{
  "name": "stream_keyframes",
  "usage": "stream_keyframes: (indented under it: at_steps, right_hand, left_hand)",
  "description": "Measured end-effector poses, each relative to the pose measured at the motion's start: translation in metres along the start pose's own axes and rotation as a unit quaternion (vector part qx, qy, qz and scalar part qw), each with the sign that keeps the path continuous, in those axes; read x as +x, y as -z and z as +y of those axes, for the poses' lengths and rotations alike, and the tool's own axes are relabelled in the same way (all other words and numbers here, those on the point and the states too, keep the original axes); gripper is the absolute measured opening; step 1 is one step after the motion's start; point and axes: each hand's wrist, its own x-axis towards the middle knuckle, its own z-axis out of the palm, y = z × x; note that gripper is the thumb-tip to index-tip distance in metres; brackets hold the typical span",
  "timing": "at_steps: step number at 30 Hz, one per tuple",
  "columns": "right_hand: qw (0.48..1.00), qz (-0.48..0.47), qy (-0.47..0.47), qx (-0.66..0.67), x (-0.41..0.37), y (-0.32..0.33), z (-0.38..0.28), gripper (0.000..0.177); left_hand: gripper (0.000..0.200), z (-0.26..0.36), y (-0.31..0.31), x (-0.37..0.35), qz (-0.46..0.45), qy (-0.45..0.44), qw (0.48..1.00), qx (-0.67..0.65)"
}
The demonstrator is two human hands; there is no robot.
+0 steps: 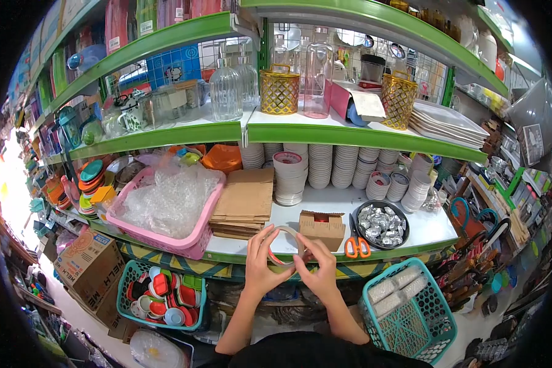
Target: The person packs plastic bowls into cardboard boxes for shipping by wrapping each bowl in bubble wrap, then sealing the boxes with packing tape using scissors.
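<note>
A roll of tape (300, 244) is held up in front of the shelf edge, its open ring facing me and some red showing inside. My left hand (265, 262) grips the ring's left side, fingers curved over it. On the opposite side my right hand (316, 267) pinches it between thumb and fingers. Just behind stands a small brown cardboard box (322, 234) with a dark, partly red opening on top. Orange-handled scissors (357, 247) lie right of the box. Beside them, a round black dish (405, 237) holds several silver foil-like pieces (381, 224).
Flattened cardboard (242, 202) is stacked left of the box, beside a pink basket (197, 240) of bubble wrap (172, 196). White bowls (321, 165) stand stacked behind. Below are two teal baskets (124, 288) (444, 316). A green-edged shelf (362, 136) with glassware overhangs.
</note>
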Motion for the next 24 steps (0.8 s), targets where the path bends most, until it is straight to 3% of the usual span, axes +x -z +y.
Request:
stream_keyframes:
  at_steps: [13,18,24]
  right_hand:
    - [0.999,0.008,-0.044,0.029,-0.005,0.007,0.017,0.043]
    - [0.992,0.059,-0.067,0.086,-0.012,0.006,0.033,0.043]
    - [0.994,0.036,-0.088,0.046,-0.008,0.013,0.019,0.038]
  left_hand:
    - [0.083,0.004,-0.009,0.006,-0.032,-0.006,0.999,0.026]
    - [0.087,0.005,-0.010,0.005,-0.058,0.000,0.998,0.023]
    - [0.090,0.009,-0.009,0.006,-0.058,-0.011,0.998,0.022]
